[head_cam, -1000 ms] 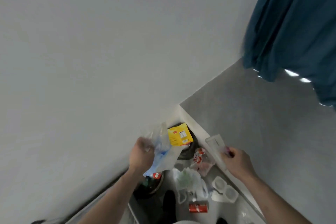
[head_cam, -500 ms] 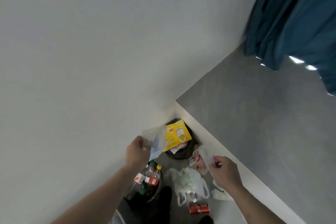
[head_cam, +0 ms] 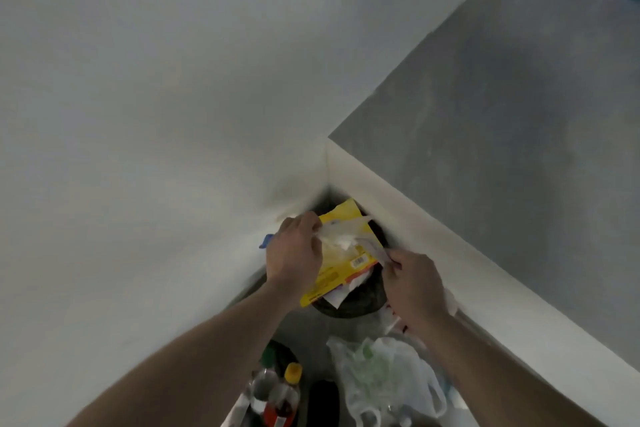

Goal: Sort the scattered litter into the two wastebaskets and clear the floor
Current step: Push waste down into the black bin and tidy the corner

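Starting at the left, I have the left hand (head_cam: 294, 253) over the corner wastebasket (head_cam: 360, 302), fingers curled and pinching a clear plastic wrapper (head_cam: 341, 236); a blue scrap (head_cam: 266, 241) pokes out behind its knuckles, and I cannot tell whether that belongs to the same piece. Under the wrapper sits a yellow packet (head_cam: 334, 274), propped on end in the basket and leaning out over the near rim, with crumpled white paper (head_cam: 341, 293) beneath it. To the right, my right hand (head_cam: 414, 282) pinches a narrow strip of clear plastic (head_cam: 375, 251) just above the basket's right rim. Nearer to me, the second wastebasket (head_cam: 277, 354) holds bottles (head_cam: 284, 395), and a white carrier bag (head_cam: 381, 381) lies on the floor (head_cam: 304, 329) to the right of it, with more litter half hidden behind my right forearm.

My worry is the pile: the corner basket looks full, so if I let go here the light film could slide off the tilted packet and land back on the floor. A nudge from either hand could tip the packet out too. I reckon both pieces want pressing down past the rim, not dropping
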### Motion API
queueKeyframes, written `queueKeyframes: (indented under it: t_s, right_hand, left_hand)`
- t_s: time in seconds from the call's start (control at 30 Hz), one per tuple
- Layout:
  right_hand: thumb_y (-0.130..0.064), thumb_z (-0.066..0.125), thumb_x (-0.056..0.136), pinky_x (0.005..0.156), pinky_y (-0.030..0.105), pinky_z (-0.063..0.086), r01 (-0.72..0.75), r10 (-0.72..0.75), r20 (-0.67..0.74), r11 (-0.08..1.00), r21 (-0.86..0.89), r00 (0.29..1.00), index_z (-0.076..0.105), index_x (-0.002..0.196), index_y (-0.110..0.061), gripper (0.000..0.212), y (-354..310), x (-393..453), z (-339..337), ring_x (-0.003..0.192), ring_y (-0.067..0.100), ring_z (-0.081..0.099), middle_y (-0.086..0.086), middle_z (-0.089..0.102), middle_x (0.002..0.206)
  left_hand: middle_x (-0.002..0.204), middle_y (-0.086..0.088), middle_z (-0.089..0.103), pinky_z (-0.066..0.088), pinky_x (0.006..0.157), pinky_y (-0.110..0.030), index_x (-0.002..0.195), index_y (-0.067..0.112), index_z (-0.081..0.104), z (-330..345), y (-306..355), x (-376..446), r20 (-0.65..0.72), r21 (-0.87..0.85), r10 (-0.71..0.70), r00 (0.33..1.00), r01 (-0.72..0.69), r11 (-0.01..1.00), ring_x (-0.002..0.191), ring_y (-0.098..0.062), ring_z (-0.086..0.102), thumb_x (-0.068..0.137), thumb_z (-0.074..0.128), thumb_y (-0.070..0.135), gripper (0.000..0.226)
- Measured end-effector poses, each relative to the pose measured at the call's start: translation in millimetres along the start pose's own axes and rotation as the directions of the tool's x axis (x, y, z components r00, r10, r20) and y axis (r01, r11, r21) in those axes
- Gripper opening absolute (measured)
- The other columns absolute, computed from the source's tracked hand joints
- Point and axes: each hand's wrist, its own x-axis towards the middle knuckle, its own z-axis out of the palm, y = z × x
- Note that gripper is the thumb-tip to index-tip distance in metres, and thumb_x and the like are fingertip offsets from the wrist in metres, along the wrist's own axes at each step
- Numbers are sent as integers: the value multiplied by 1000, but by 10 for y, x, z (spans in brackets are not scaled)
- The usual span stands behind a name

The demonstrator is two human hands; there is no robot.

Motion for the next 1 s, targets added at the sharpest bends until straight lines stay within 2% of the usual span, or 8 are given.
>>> queueKeyframes:
  t_s: [0.1, 0.23, 0.33, 0.43, 0.63, 0.8, 0.9, 1.0]
  right_hand:
    - [-20, 52, 98, 55, 27, 42, 31, -31, 0, 998, -63, 1000, 72, 122, -26, 32, 225, 372, 559, 69, 21, 64, 5, 72, 86]
    - [-21, 48, 101, 61, 34, 51, 3, 6, 55, 986, -170, 998, 64, 133, -31, 37, 504, 608, 1082, 77, 25, 61, 5, 71, 91]
    - [-16, 49, 99, 68, 35, 54, 11, 5, 84, 982, -189, 996, 71, 121, -26, 32, 688, 691, 1316, 89, 25, 62, 3, 72, 97]
    - [-13, 50, 98, 63, 30, 36, 59, -20, 144, 961, -272, 989, 65, 84, -17, 21, 777, 759, 1477, 88, 26, 62, 6, 68, 89]
    - [-13, 45, 101, 100, 36, 41, 164, 103, 543, 892, -421, 833, 48, 87, -16, 15, 823, 931, 1810, 105, 24, 55, 12, 61, 121]
    - [-34, 37, 105, 118, 40, 31, 246, 196, 662, 823, -512, 723, 46, 144, -14, 45, 957, 1129, 2177, 139, 32, 40, 13, 43, 151]
    - [-56, 35, 100, 119, 45, 29, 270, 246, 701, 799, -537, 669, 34, 155, -21, 65, 980, 1222, 2341, 143, 35, 36, 12, 37, 157]
    - [-51, 34, 99, 122, 51, 22, 303, 248, 690, 762, -572, 680, 12, 161, -22, 71, 962, 1254, 2288, 150, 37, 20, 14, 16, 166]
  left_hand:
    - [109, 6, 67, 46, 74, -31, 111, 25, 64, 541, -213, 204, 41, 11, 32, 999, -32, 999, 106, -19, 59, 92, 58, 11, 25]
    - [113, -3, 67, 50, 75, -39, 124, 22, 59, 1177, -507, 278, 213, 86, 22, 977, -41, 996, 109, -27, 58, 94, 49, 12, 33]
    - [122, -5, 65, 49, 82, -39, 129, 26, 61, 1528, -695, 272, 297, 67, 19, 955, -41, 997, 118, -29, 57, 94, 47, 11, 41]
    - [145, 3, 56, 48, 100, -39, 139, 30, 58, 1821, -897, 303, 383, 100, 78, 920, -126, 987, 136, -24, 45, 95, 56, 20, 45]
    - [170, 5, 9, 32, 121, -39, 157, 32, 30, 2278, -1128, 527, 606, 209, 90, 790, -268, 940, 154, -24, 22, 100, 55, 37, 63]
    - [169, 6, -15, 24, 124, -44, 162, 35, 4, 2707, -1339, 596, 642, 322, 57, 765, -336, 885, 157, -27, 2, 101, 53, 37, 79]
    - [167, 4, -24, 22, 124, -46, 161, 29, -11, 2835, -1271, 597, 682, 430, -23, 731, -376, 821, 157, -28, -6, 104, 49, 30, 82]
    - [167, 2, -25, 23, 124, -48, 161, 23, -16, 2854, -1127, 602, 675, 479, -58, 735, -377, 793, 156, -31, -10, 104, 47, 29, 85]
